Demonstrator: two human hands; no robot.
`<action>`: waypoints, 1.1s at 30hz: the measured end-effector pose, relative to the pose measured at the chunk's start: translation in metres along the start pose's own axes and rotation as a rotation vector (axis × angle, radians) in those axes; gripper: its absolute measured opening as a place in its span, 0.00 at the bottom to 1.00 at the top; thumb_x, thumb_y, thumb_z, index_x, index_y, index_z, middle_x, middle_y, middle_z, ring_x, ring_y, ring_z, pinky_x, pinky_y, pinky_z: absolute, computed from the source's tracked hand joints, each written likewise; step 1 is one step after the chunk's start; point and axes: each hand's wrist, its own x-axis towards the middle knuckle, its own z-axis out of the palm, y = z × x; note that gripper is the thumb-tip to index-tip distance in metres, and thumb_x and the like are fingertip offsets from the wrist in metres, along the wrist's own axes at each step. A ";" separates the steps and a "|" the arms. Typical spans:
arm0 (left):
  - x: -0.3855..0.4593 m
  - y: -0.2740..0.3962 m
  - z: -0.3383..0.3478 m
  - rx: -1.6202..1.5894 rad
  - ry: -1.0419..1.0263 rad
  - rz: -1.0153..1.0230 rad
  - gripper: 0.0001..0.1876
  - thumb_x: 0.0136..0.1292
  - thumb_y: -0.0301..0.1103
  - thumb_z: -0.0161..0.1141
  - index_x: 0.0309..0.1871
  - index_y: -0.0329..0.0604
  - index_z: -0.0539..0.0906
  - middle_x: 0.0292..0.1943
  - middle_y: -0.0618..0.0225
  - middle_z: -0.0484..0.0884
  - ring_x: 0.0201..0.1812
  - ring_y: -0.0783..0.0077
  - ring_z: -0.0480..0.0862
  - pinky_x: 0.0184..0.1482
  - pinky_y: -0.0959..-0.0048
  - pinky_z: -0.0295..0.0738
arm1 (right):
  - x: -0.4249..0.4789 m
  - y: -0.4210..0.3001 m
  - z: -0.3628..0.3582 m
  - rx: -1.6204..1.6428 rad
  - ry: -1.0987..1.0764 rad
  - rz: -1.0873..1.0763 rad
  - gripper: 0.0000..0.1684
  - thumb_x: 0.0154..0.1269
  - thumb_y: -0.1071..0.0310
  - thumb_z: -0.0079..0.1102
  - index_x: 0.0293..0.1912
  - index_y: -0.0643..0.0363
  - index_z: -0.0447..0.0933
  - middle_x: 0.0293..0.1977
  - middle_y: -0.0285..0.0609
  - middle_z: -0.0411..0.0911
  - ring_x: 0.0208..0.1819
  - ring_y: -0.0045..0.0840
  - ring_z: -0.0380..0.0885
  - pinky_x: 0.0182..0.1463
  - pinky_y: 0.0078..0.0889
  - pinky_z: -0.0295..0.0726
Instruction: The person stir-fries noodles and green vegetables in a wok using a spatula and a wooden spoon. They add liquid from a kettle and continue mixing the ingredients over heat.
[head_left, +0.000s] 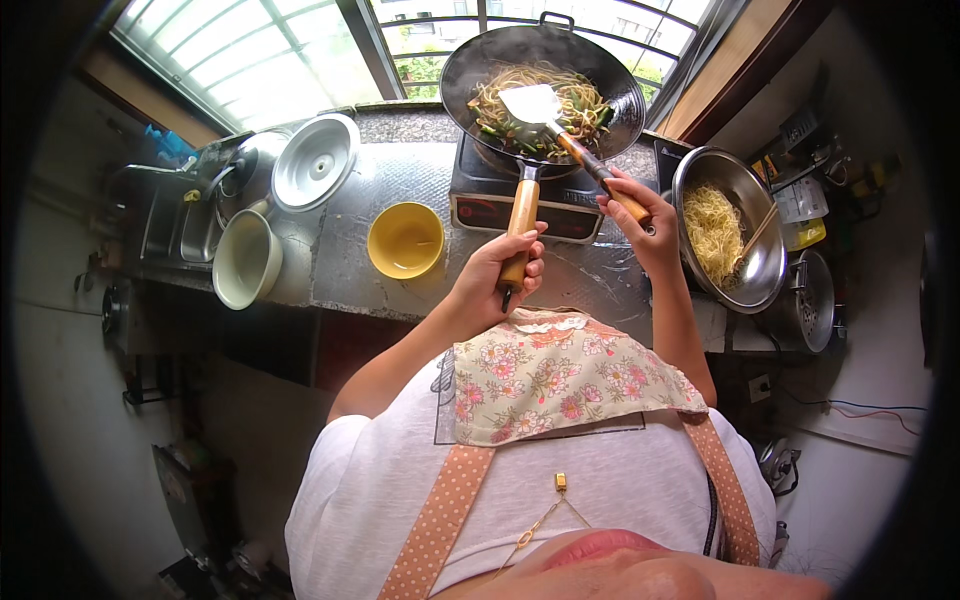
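Observation:
My left hand (501, 268) is wrapped around the wooden handle (524, 210) of a black wok (615, 90). The wok is tilted over a tabletop cooker (525, 214), its far rim raised towards the window. In it lie noodles with green vegetable pieces (585, 97), and faint steam hangs over them. My right hand (641, 214) grips the brown handle of a wok spatula (589, 161). The spatula's bright metal blade (531, 103) is over the noodles; whether it touches them I cannot tell.
Right of the cooker, a steel bowl (772, 262) holds pale noodles (711, 225) and chopsticks. A lidded metal pot (814, 300) is beyond it. To the left are a yellow bowl (406, 240), a cream bowl (247, 259) near the counter's edge, a metal lid (316, 163) and a sink (201, 232).

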 end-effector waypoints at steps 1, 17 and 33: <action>0.000 0.000 0.000 -0.002 -0.001 0.001 0.20 0.72 0.31 0.53 0.64 0.36 0.66 0.35 0.66 0.75 0.30 0.77 0.75 0.29 0.80 0.75 | 0.000 0.000 0.000 -0.003 -0.002 -0.001 0.16 0.67 0.79 0.57 0.54 0.71 0.77 0.62 0.55 0.72 0.49 0.29 0.83 0.54 0.26 0.83; 0.000 -0.001 0.000 -0.003 0.001 0.007 0.21 0.73 0.31 0.52 0.65 0.36 0.66 0.36 0.66 0.74 0.30 0.78 0.74 0.29 0.80 0.75 | -0.007 0.000 -0.004 0.010 -0.087 0.074 0.25 0.66 0.81 0.55 0.62 0.65 0.70 0.61 0.53 0.71 0.48 0.29 0.83 0.52 0.26 0.85; 0.001 -0.001 -0.001 -0.004 0.008 0.000 0.19 0.72 0.32 0.53 0.63 0.36 0.67 0.35 0.68 0.74 0.30 0.79 0.75 0.29 0.80 0.75 | 0.017 -0.010 -0.016 1.075 -0.306 0.732 0.28 0.77 0.61 0.41 0.64 0.77 0.58 0.25 0.37 0.66 0.22 0.16 0.67 0.18 0.11 0.73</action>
